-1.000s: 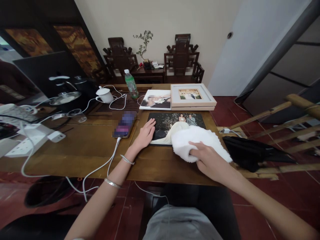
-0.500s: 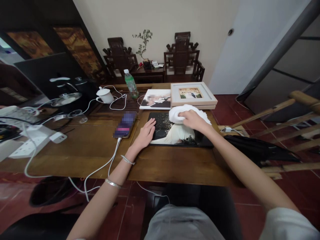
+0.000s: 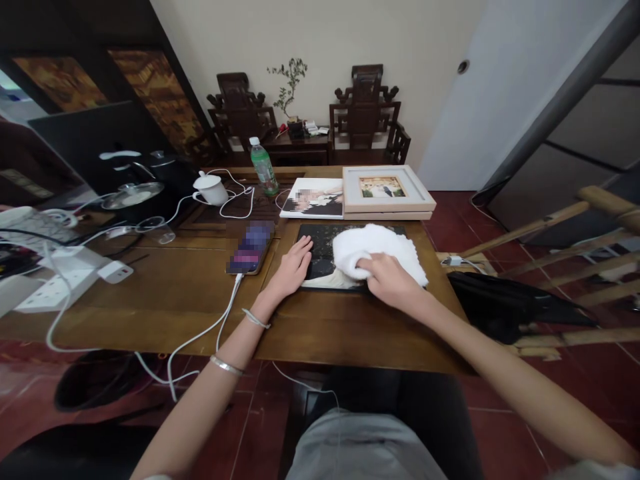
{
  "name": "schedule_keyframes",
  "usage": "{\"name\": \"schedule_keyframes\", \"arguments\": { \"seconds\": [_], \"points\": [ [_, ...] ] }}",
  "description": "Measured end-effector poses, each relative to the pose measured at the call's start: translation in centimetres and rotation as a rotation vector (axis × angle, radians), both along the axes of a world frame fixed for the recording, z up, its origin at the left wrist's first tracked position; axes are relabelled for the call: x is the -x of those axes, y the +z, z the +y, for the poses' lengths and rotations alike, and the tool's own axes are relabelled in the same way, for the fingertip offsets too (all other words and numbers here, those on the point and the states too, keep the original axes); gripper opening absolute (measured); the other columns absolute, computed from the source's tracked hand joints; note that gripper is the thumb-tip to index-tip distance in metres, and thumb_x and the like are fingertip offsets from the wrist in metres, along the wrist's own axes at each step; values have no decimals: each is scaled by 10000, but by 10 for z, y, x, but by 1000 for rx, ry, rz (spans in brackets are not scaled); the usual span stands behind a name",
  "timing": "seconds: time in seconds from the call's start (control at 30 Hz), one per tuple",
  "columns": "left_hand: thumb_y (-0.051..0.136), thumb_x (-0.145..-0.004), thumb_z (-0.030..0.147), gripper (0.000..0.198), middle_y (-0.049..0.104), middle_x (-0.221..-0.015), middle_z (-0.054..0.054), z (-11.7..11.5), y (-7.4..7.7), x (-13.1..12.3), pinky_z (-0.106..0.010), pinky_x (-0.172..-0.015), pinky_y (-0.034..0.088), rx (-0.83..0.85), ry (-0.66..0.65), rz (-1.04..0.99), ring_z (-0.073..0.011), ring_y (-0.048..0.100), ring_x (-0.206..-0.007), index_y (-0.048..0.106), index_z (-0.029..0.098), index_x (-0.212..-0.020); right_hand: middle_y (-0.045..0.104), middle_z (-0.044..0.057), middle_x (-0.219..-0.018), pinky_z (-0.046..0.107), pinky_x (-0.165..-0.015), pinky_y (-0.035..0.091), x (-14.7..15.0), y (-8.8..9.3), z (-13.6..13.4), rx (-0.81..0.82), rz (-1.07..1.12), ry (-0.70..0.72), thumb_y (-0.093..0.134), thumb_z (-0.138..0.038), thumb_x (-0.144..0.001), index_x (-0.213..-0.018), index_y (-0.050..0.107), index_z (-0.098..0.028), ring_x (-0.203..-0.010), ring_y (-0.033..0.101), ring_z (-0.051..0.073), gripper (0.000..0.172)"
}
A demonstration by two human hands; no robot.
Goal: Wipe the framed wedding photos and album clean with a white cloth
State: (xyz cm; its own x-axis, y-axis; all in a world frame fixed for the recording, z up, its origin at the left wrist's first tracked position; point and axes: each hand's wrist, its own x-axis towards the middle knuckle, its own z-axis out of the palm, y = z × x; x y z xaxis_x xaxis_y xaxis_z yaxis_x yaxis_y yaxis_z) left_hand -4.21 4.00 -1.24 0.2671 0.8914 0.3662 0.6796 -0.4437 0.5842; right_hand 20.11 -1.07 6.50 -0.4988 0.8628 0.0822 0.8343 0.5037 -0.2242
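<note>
A dark picture panel (image 3: 320, 252) with a pale dress pattern lies flat on the wooden table (image 3: 330, 333). My right hand (image 3: 393, 280) is closed on a white cloth (image 3: 385, 243), which spreads over the panel's middle and right side and hides much of it. At the panel's left edge rests my left hand (image 3: 291, 268), its fingers stretched and slightly apart, holding nothing. Just behind the panel are a white-edged photo print (image 3: 313, 198) and a pale picture frame (image 3: 387, 190) lying on another flat piece.
Left of my left hand lies a phone (image 3: 251, 248) with a white charging cable. Farther back are a green bottle (image 3: 263, 167) and a lidded white cup (image 3: 211, 190). Cables, a power strip (image 3: 60, 283) and a pot (image 3: 134, 197) crowd the left side.
My right hand has moved toward me with the cloth, which now covers the lower right of the panel and most of the dress. My left hand stays in place.
</note>
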Motion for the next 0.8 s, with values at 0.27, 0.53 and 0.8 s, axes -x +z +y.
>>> {"name": "schedule_keyframes", "arguments": {
  "seconds": [0.27, 0.53, 0.8],
  "points": [
    [315, -949, 357, 464, 434, -1429, -129, -2, 2, -1, -437, -1128, 265, 28, 7, -3, -220, 332, -1368, 525, 114, -1283, 632, 137, -1032, 412, -936, 349, 5, 9, -65, 90, -3, 139, 369, 5, -683, -980, 653, -162, -1024, 559, 251, 443],
    [320, -945, 359, 462, 441, -1425, -129, 0, 0, 0, -449, -1131, 256, 18, 10, -9, -220, 345, -1361, 533, 118, -1277, 678, 100, -858, 265, -658, 355, 19, 16, -2, 89, -5, 55, 399, -2, -673, -996, 667, -177, -755, 586, 205, 455],
    [316, -947, 380, 466, 445, -1424, -116, 1, -2, 1, -451, -1132, 253, 24, 10, -14, -219, 336, -1366, 534, 136, -1278, 687, 131, -1022, 280, -726, 366, 32, 17, 82, -1, 8, -30, 423, -48, -728, -1037, 682, -176, -890, 599, 254, 423]
  ]
}}
